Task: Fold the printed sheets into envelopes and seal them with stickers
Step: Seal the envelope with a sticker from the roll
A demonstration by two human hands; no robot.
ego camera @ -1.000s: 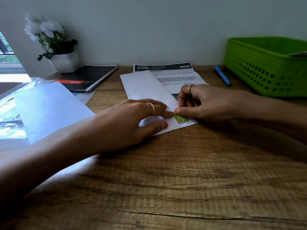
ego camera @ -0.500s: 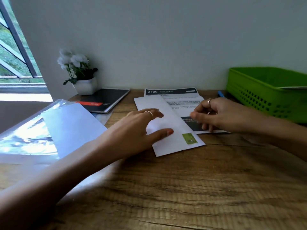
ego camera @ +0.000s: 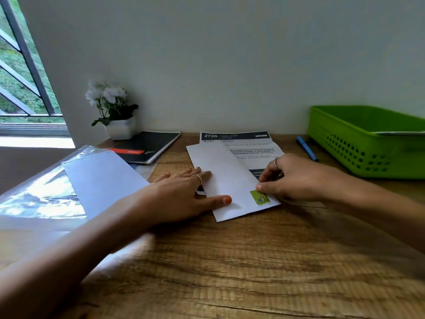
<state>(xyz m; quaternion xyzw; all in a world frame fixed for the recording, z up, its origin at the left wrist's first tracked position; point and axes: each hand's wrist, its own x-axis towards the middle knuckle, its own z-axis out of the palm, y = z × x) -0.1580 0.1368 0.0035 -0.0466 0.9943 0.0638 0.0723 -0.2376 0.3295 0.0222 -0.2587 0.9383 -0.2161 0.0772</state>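
Hands are working on a folded white sheet point(ego camera: 226, 183) lying on the wooden desk point(ego camera: 230, 261). The left hand point(ego camera: 181, 194) is lying flat with fingers stretched out, its thumb pressing down on the near left part of the folded sheet while the other fingertips are resting along its left edge. The right hand point(ego camera: 296, 178) is curling its fingers, and one fingertip is touching the top edge of a green sticker point(ego camera: 260, 197) sitting at the sheet's near right corner; whether the hand is pinching the paper edge as well, I cannot tell. Under the folded sheet and just beyond both hands, a printed sheet point(ego camera: 239, 141) with a dark header is lying flat against the wall side of the desk. Beyond the right hand, a blue pen point(ego camera: 307, 148) is lying beside a green basket point(ego camera: 358, 143), which is sitting well to the right. To the left of the left hand, a clear plastic sleeve point(ego camera: 34, 199) holding white paper is spreading over the desk's edge. Past it, a black notebook point(ego camera: 147, 146) is lying near a white pot of flowers point(ego camera: 115, 111).
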